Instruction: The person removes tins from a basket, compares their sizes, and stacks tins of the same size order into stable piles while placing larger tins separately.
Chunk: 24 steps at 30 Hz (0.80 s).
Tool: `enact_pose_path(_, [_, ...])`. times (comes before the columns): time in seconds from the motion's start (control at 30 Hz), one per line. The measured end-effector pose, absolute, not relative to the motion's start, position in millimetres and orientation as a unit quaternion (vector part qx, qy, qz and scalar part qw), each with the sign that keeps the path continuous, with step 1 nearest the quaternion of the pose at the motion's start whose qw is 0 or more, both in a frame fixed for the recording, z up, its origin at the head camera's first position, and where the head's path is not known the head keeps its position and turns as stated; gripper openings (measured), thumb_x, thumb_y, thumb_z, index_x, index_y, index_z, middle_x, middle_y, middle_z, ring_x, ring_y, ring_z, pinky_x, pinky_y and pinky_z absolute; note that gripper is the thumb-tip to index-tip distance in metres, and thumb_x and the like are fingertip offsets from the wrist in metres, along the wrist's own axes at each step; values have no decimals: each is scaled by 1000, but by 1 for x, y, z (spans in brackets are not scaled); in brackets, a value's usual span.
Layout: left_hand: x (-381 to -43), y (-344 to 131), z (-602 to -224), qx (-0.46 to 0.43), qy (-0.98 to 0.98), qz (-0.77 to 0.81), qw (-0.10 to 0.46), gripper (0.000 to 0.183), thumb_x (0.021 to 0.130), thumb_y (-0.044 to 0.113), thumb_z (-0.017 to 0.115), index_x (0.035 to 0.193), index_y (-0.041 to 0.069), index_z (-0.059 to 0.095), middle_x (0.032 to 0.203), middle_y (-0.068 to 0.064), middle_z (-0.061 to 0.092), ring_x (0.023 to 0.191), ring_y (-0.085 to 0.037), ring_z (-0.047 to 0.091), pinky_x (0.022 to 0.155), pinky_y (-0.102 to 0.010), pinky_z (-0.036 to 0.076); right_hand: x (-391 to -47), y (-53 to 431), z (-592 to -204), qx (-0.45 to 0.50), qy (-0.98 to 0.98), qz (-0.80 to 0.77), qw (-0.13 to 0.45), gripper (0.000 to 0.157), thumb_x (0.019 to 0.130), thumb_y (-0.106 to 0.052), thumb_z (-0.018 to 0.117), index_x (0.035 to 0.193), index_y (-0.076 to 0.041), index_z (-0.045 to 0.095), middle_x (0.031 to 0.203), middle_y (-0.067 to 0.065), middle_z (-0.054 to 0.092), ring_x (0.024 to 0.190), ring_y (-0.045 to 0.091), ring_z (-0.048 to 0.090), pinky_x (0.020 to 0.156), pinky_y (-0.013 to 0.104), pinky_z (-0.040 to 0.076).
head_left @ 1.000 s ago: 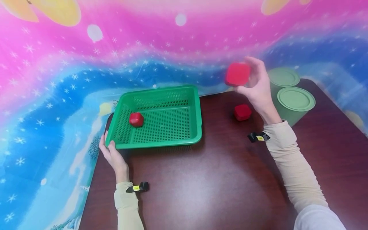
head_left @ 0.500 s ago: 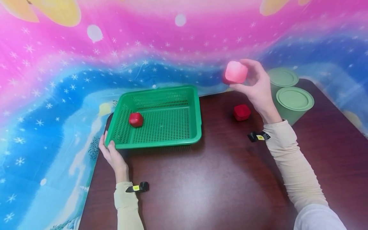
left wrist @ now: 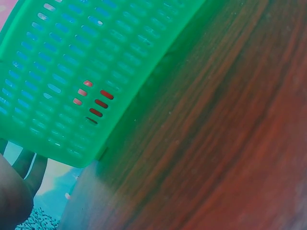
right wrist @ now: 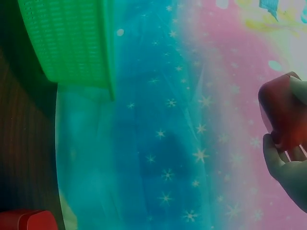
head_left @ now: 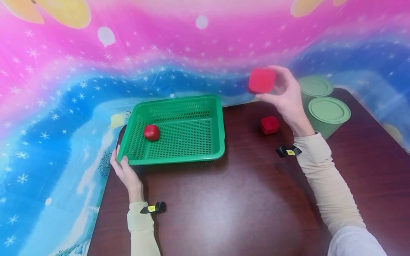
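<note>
R hand point(head_left: 286, 93) fingers curl round a small red rounded-square plastic block point(head_left: 262, 80), thumb under it, other fingers behind; block held up in the air, well above the dark reddish-brown wooden tabletop point(head_left: 243, 199), against the pink/blue starry backdrop point(head_left: 96, 64). R wrist view shows the same block point(right wrist: 284, 116) pinched at frame edge, fingertips point(right wrist: 283, 165) wrapped on its lower side. Below that hand, on the table, sits a second red block point(head_left: 269, 124), apart from the hand. Just right of the hand: two pale green round lidded containers point(head_left: 326, 112), one behind the other, near the table's far right corner.

L hand point(head_left: 125, 171) holds the near-left corner of the green perforated plastic basket point(head_left: 205, 154); fingers lie vs. the rim/side wall, prob. lightly curled, exact grip can't tell from head view, and L wrist view shows only basket wall point(left wrist: 72, 72) w/ dim fingers at the corner. Basket rests flat on table's left-far part. Inside it, toward the left, a third red block point(head_left: 152, 132). Both forearms in beige sleeves point(head_left: 323, 181) w/ small black wrist clips.
</note>
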<state>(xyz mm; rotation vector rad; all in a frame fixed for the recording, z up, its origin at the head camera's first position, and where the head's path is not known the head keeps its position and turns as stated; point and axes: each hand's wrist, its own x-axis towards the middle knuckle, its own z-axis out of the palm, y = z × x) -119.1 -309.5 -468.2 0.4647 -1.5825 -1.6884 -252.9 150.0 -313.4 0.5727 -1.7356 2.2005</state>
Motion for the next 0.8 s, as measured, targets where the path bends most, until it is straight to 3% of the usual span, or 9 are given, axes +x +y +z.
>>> enact_pose_path(0.17, [-120, -309, -467, 181, -619, -661, 383, 53, 106, 16, 43, 158, 9, 37, 161, -5, 45, 148, -12, 35, 116, -24, 26, -254, 153, -316, 200, -588, 771, 141, 68, 71, 25, 75, 132, -2, 64, 132, 15, 59, 124, 30, 53, 100, 28, 49])
enact_pose_path(0.43, [-120, -310, -467, 189, -623, -655, 384, 53, 106, 16, 43, 158, 9, 38, 159, -2, 47, 147, -12, 35, 116, -24, 25, -255, 163, -320, 166, -599, 771, 137, 79, 72, 21, 78, 143, -5, 54, 142, 13, 51, 131, 28, 48, 103, 27, 47])
enact_pose_path(0.7, [-119, -309, -468, 187, -620, -659, 382, 53, 106, 17, 43, 158, 11, 38, 160, -1, 46, 147, -12, 36, 116, -23, 26, -251, 172, -335, 157, -603, 770, 135, 66, 75, 18, 78, 136, -4, 62, 130, 11, 60, 116, 26, 57, 89, 24, 52])
enact_pose_path(0.8, [-119, -309, -468, 186, -621, -659, 382, 52, 106, 16, 43, 158, 11, 39, 158, 2, 48, 146, -12, 37, 115, -23, 28, -252, 175, -341, 157, -599, 774, 132, 64, 76, 19, 77, 135, -2, 62, 129, 11, 61, 116, 25, 57, 93, 23, 51])
